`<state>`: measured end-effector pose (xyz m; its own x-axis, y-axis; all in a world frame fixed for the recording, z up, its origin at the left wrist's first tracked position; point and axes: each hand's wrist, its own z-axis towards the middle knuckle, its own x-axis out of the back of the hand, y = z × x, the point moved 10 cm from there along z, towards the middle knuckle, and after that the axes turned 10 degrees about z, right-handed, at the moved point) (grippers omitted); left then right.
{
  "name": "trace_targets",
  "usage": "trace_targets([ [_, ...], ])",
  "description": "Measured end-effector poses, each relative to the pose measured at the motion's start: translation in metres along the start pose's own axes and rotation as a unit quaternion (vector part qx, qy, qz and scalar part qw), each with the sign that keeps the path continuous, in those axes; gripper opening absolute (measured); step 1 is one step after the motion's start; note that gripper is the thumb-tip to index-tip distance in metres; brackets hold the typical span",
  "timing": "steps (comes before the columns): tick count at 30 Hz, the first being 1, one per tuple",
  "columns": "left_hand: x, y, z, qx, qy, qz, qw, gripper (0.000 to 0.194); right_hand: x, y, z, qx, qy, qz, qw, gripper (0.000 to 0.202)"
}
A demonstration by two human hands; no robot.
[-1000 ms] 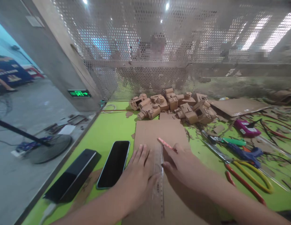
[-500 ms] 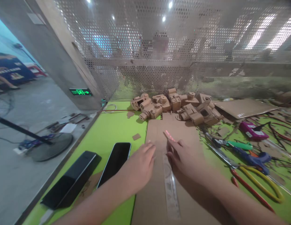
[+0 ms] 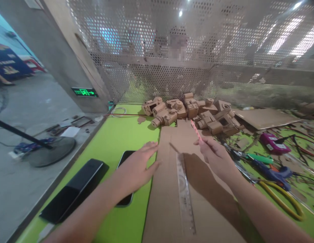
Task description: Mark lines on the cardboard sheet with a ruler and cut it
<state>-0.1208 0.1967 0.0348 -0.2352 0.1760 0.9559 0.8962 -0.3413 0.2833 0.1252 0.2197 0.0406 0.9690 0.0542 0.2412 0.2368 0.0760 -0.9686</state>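
A long sheet of brown cardboard (image 3: 167,189) lies in front of me on the green tabletop. My left hand (image 3: 144,162) is open, fingers and thumb apart, at the sheet's left edge. It partly covers a black-screened phone (image 3: 125,201). On the cardboard rests a clear plastic ruler (image 3: 186,202), pointing away from me, with neither hand on it. In my right hand (image 3: 215,153), closed and raised over the sheet's right side, is a slim pink pencil (image 3: 196,131). Its free end points up and away; the other end is hidden in the fingers.
Several cardboard camera models (image 3: 187,111) are heaped at the back before a perforated metal screen (image 3: 157,77). On the right lie yellow-and-red-handled scissors (image 3: 280,199), a blue glue gun (image 3: 275,173), a purple box (image 3: 274,143) and scraps. A black device (image 3: 73,189) lies left.
My right hand has lifted away from the ruler and moved right with the pencil. My left hand has shifted slightly left, its thumb now spread.
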Motion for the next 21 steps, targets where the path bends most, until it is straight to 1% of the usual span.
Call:
trace_targets([
  [3, -0.011, 0.001, 0.001, -0.018, -0.022, 0.005, 1.0, 0.085, -0.013, -0.009, -0.001, -0.019, -0.034, 0.029, 0.999, 0.036],
  [6, -0.026, 0.008, 0.002, -0.046, -0.032, 0.0, 0.998, 0.098, -0.031, -0.027, -0.003, 0.003, -0.086, -0.026, 0.996, 0.038],
  [9, -0.03, 0.009, 0.003, -0.043, -0.025, -0.014, 0.999, 0.095, -0.046, -0.033, -0.002, 0.018, -0.133, -0.14, 0.981, 0.038],
  [10, -0.029, 0.007, 0.003, -0.035, -0.02, -0.022, 0.999, 0.091, -0.048, -0.032, 0.0, 0.021, -0.139, -0.191, 0.971, 0.034],
  [12, -0.026, 0.004, 0.003, -0.015, -0.01, -0.046, 0.999, 0.083, -0.045, -0.029, 0.006, 0.029, -0.13, -0.289, 0.948, 0.024],
  [14, -0.023, 0.002, 0.002, 0.003, -0.002, -0.078, 0.997, 0.076, -0.034, -0.025, 0.009, 0.03, -0.11, -0.354, 0.928, 0.026],
  [16, -0.024, 0.001, 0.001, 0.022, 0.006, -0.115, 0.993, 0.071, -0.014, -0.017, 0.005, 0.007, -0.099, -0.382, 0.919, 0.034],
  [19, -0.028, 0.0, -0.001, 0.053, 0.027, -0.177, 0.982, 0.071, 0.03, 0.003, -0.017, -0.032, -0.09, -0.433, 0.896, 0.042],
  [21, -0.032, -0.001, -0.003, 0.07, 0.037, -0.225, 0.971, 0.075, 0.061, 0.013, -0.037, -0.019, -0.055, -0.479, 0.876, 0.048],
])
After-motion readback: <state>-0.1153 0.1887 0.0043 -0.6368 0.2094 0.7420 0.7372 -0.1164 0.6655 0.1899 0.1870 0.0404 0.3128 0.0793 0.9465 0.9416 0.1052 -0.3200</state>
